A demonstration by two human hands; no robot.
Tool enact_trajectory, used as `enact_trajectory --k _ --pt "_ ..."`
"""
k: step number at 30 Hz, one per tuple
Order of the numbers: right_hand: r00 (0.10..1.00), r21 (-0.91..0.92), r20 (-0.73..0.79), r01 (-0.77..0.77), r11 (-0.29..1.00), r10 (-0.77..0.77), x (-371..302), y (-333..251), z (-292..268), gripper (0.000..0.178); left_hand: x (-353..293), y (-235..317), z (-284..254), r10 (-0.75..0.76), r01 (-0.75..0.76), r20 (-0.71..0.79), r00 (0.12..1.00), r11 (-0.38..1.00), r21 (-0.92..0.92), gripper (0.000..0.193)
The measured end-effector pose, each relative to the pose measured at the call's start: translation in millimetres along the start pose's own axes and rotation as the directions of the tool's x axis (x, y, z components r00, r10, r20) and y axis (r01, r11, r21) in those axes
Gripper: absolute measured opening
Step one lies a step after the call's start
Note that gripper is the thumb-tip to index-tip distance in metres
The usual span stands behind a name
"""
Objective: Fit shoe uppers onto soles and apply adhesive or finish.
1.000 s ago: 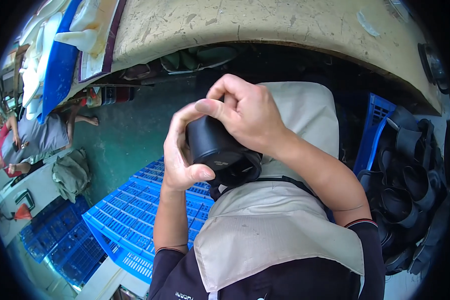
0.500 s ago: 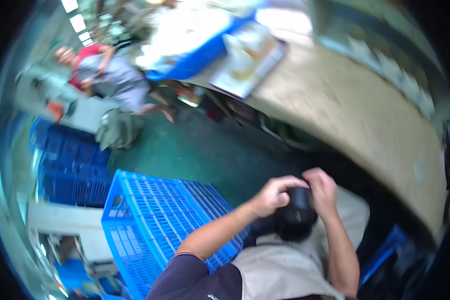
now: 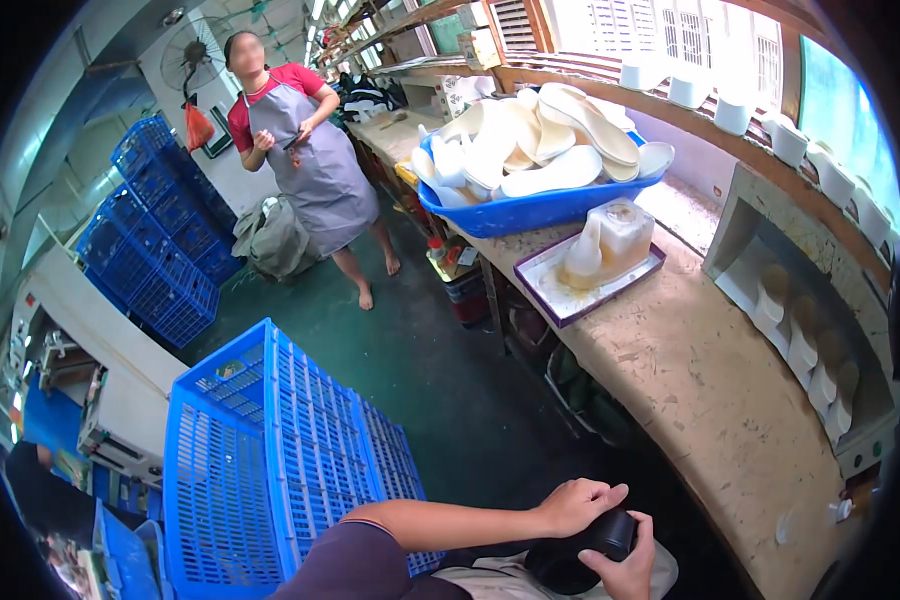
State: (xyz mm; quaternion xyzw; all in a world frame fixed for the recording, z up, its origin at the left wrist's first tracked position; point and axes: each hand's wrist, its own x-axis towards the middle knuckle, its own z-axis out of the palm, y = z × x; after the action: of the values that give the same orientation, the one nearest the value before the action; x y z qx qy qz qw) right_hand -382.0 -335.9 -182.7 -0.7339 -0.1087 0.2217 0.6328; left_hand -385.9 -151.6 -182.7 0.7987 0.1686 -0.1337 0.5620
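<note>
Low in the head view, over my lap, I hold a glossy black rounded piece [image 3: 570, 562] that looks like a shoe; its exact kind is hard to make out. My left hand [image 3: 576, 507] reaches across its far top edge, fingers bent over it. Thumb and fingers of my right hand [image 3: 625, 566] curve around its right side. Pale cloth [image 3: 660, 580] covers my lap beneath it. The underside of the black piece is hidden.
Blue plastic crates [image 3: 320, 450] stand at my left. A worktable [image 3: 660, 370] runs along the right, with a blue tub [image 3: 530, 213] of pale insoles, a stained tray [image 3: 560, 310] and a grey machine [image 3: 715, 260]. Another person in an apron [image 3: 320, 175] stands ahead.
My view has swung up and steadied. The black piece sits lower in view, and my right hand has moved from its far edge to its right side. The other person now stands upright in view.
</note>
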Motion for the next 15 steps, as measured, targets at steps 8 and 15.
enact_trajectory --k 8,15 --pt "0.956 -0.072 0.111 0.279 0.958 -0.270 -31 19 49 0.064 68 -81 -58 0.617 -0.396 -0.486 0.619 0.780 0.485 0.037" --pt "0.991 -0.082 -0.128 -0.050 0.995 0.039 9 10 63 0.034 23 -60 -42 0.060 0.000 0.100 0.993 0.859 -0.512 0.048"
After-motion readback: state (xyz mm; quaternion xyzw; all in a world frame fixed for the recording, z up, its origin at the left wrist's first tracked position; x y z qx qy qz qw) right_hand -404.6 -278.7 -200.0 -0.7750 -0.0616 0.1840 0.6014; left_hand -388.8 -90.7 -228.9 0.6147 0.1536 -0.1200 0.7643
